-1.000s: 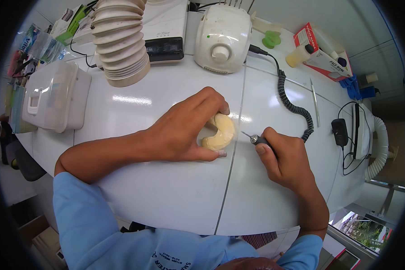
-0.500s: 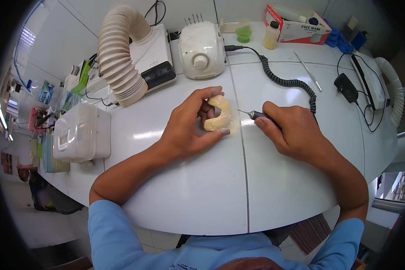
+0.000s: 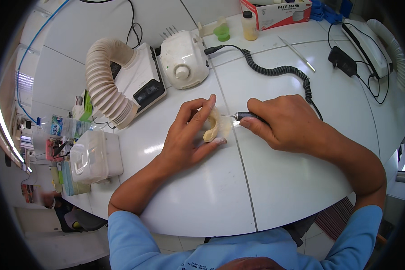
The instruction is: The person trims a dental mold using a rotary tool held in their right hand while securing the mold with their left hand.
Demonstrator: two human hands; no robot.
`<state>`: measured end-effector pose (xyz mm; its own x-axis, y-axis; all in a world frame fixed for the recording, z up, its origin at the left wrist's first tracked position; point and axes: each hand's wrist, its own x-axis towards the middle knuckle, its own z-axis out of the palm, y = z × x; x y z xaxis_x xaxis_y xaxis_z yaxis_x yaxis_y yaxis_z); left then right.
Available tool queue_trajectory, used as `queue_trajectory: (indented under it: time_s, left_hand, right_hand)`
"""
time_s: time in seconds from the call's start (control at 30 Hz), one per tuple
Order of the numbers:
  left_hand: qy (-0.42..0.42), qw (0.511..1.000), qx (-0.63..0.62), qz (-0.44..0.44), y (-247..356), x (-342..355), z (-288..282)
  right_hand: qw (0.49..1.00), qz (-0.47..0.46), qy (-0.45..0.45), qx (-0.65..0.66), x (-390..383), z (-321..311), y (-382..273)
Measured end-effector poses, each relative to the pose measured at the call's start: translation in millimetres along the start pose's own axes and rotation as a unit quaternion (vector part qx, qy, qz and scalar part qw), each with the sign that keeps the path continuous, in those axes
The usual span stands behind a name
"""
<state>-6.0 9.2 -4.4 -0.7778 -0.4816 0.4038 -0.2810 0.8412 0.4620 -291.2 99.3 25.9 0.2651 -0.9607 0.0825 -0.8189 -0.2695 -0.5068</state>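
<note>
The cream arch (image 3: 215, 123) tips further on edge than before, presenting its outer side to the drill (image 3: 246, 116), left hand (image 3: 177, 146) fingers clamped on it, right hand (image 3: 287, 124) fingers around the drill.

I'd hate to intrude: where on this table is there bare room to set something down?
Bare: the front of the white table, between left forearm and right forearm; between right forearm and black adapter. Crowded: the middle, with cream arch and rotary tool; the back, with ribbed hose, control unit, bottle.
</note>
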Motion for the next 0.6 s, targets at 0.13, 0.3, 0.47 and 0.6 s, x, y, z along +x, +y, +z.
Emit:
queue_trajectory:
  time_s: [0.13,0.3,0.47,0.6]
  left_hand:
    - [-0.022,1.000,0.003,-0.019,0,-2,0]
    - [-0.008,0.999,-0.008,-0.033,-6,-1,-2]
    - [-0.057,0.914,-0.390,-0.095,-16,-3,-1]
    - [-0.119,0.880,-0.434,-0.153,-16,5,-9]
  right_hand:
    - [1.000,-0.003,-0.009,0.001,1,2,1]
    - [1.000,-0.014,-0.001,-0.011,3,5,2]
    - [0.997,-0.069,0.041,-0.012,1,9,4]
    - [0.997,-0.065,0.014,-0.037,0,7,0]
